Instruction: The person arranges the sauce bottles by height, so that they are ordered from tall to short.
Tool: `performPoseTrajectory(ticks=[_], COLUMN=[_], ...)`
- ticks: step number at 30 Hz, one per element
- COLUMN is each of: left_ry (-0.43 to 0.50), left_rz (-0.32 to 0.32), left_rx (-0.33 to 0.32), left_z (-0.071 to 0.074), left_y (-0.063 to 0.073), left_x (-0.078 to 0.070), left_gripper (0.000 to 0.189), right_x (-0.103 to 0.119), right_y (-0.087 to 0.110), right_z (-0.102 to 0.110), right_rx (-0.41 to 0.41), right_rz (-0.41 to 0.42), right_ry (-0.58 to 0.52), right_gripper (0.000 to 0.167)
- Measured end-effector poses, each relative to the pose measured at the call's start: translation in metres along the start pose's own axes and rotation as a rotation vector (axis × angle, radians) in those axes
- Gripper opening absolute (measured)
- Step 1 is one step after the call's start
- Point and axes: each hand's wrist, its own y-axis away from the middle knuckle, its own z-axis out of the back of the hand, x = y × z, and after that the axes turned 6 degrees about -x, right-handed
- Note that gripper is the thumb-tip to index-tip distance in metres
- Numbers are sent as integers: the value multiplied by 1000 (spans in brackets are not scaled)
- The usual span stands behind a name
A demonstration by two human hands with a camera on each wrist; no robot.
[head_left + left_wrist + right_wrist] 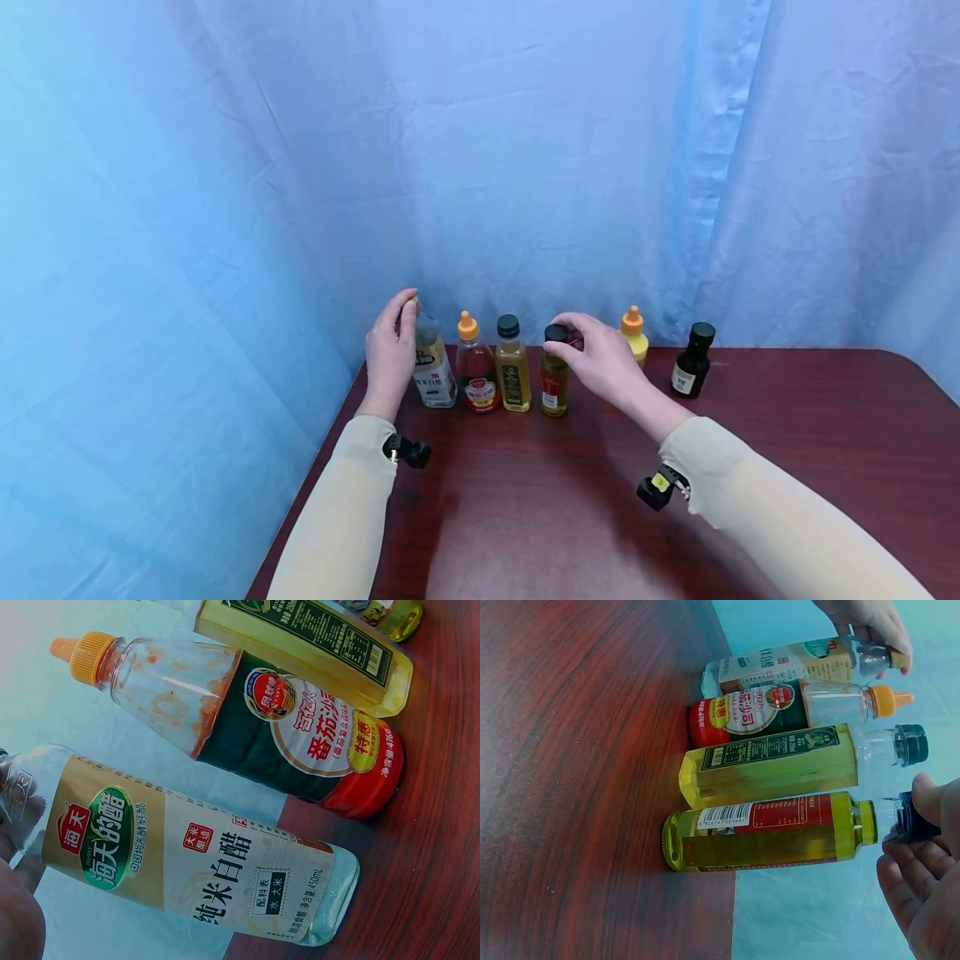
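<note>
My left hand holds a clear vinegar bottle by its yellowish cap at the left end of a row. The white and gold label of this vinegar bottle faces the left wrist view. Toward the middle, my right hand pinches the black cap of an oil bottle with a red label. In the right wrist view that oil bottle stands upright on the table, thumb and fingers round its cap. Between the hands are a ketchup bottle with an orange nozzle and a green-capped oil bottle.
Behind my right hand, a yellow squeeze bottle with an orange tip is partly hidden. Farther right stands a small dark bottle with a black cap. The reddish-brown table ends at a pale blue curtain behind the bottles.
</note>
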Motion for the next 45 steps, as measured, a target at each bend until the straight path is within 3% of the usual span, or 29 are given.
performPoseTrajectory(ticks=[24,37,45], left_ry=[-13,-6,-3], left_rz=[4,17,17], left_rx=[7,7,4], left_z=[-3,-1,1], left_y=[0,1,2], left_x=[-3,-5,-2], left_gripper=[47,47,48], right_x=[-2,-2,-1], right_y=[1,2,3], right_z=[0,4,14], right_rx=[73,56,59], right_rz=[25,20,14], right_ry=[-14,-21,-51], right_gripper=[42,63,63])
